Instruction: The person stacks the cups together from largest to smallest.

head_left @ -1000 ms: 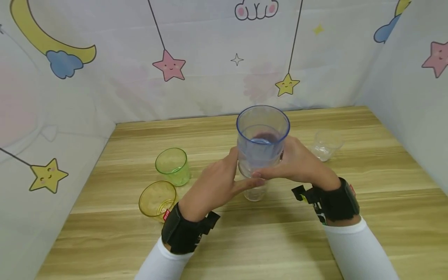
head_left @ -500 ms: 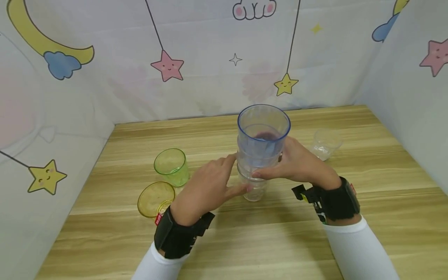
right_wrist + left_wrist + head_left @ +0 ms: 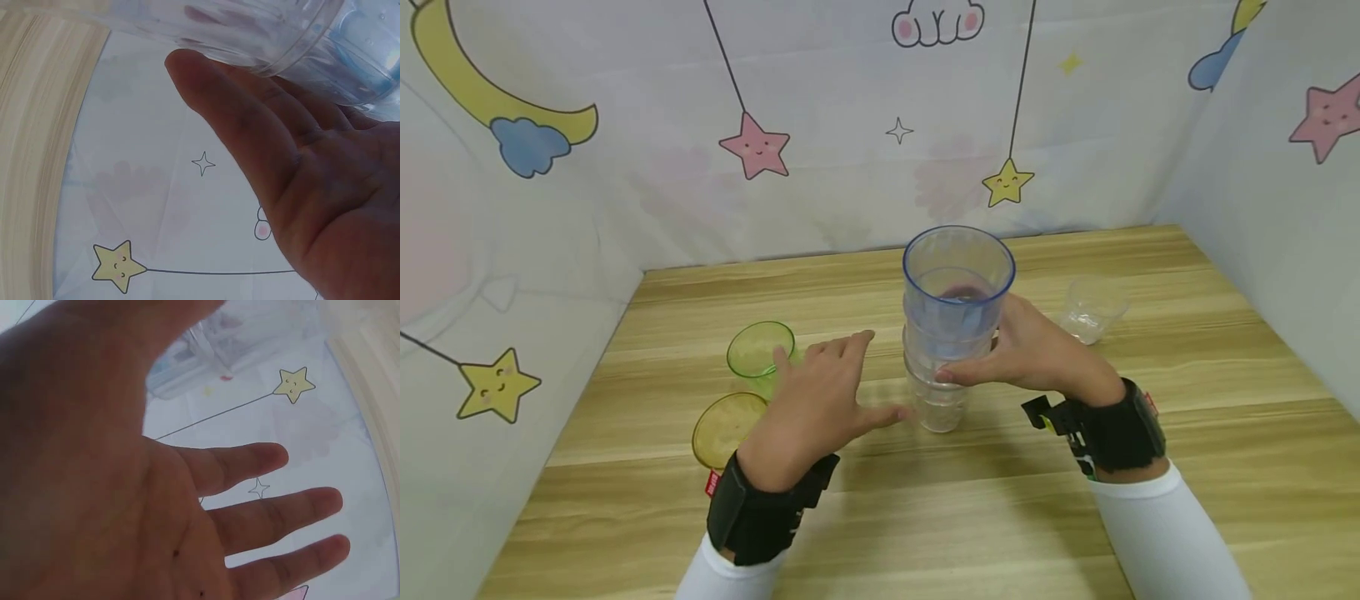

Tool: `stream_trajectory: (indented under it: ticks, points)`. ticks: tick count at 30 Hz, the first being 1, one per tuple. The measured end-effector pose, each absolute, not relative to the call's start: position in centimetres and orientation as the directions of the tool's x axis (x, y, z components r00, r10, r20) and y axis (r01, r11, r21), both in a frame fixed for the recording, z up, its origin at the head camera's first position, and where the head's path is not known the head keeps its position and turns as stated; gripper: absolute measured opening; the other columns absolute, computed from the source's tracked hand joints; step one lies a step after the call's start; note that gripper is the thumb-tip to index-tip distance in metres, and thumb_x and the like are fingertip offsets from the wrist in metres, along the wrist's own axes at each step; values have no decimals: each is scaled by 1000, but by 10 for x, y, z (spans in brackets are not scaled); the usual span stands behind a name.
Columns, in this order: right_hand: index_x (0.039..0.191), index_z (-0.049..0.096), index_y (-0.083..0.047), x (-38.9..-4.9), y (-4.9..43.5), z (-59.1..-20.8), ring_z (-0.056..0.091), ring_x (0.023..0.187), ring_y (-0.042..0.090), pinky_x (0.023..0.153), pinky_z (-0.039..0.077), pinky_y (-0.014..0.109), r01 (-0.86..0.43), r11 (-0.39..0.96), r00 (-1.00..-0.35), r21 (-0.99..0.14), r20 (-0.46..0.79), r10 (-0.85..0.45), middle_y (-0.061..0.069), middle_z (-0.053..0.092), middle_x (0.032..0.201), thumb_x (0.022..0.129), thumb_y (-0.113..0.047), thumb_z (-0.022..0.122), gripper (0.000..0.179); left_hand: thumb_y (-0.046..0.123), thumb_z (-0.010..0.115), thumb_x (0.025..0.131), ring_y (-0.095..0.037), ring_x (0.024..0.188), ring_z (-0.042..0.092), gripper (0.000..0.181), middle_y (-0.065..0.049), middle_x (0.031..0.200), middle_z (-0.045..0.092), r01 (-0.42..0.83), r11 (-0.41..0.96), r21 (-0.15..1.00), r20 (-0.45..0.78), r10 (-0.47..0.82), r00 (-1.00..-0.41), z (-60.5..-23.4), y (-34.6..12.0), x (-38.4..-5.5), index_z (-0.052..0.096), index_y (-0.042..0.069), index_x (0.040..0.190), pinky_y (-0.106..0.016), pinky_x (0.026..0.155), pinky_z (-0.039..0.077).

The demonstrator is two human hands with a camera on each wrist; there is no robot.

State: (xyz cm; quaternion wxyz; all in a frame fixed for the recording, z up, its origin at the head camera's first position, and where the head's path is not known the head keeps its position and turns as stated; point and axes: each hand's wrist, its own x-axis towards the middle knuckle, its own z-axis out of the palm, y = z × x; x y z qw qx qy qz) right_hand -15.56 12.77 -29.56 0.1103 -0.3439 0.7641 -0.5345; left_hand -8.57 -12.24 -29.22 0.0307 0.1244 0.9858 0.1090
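In the middle of the table a blue-tinted clear cup [image 3: 957, 321] is stacked upright on clear cups [image 3: 940, 410], making a tall tower. My right hand [image 3: 1037, 354] holds this stack from the right, thumb across its front and the other fingers behind it. The right wrist view shows the clear walls of the stack [image 3: 250, 31] lying along those fingers. To the left of the tower, apart from it, my left hand [image 3: 812, 404] has its fingers spread and holds nothing. Its palm [image 3: 156, 519] faces the left wrist camera, the stack showing beyond the thumb.
A green cup [image 3: 747, 354] and a yellow cup [image 3: 721, 437] stand at the left, partly hidden behind my left hand. Another clear cup [image 3: 1093, 312] stands at the right behind my right hand. Fabric walls [image 3: 850, 192] with printed stars enclose the wooden table [image 3: 925, 517].
My left hand has let go of the stack and moved left, its fingers spreading, now overlapping the green and yellow cups in view. The right hand stays on the stack.
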Motion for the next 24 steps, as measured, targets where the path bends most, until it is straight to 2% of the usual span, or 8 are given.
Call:
stream_trajectory:
  ticks: [8,16,24]
  points:
    - [144,44,-11,-156,129,-297,57,123,24,101,46,50,-411,205,-744,-888,197,-639,5,57,135,75,-15,91,84,65,72,83,-42,136,43,96,-18,148,50,172,956,236,-55,190,-980,-292,-132,-90,39,8,153,-83,102,13]
    - [143,45,-11,-156,129,-296,57,122,23,101,46,50,-441,249,-749,-862,200,-632,4,57,134,75,-20,91,83,64,69,87,-47,138,38,93,-20,151,45,111,966,233,-56,128,-990,-290,-143,-93,38,7,154,-82,99,20]
    - [142,46,-11,-156,128,-296,57,122,23,101,46,49,-424,218,-742,-879,200,-640,5,59,133,75,-19,91,82,57,70,89,-49,141,31,90,-23,154,38,63,965,256,-81,87,-993,-283,-158,-90,35,6,155,-83,99,21]
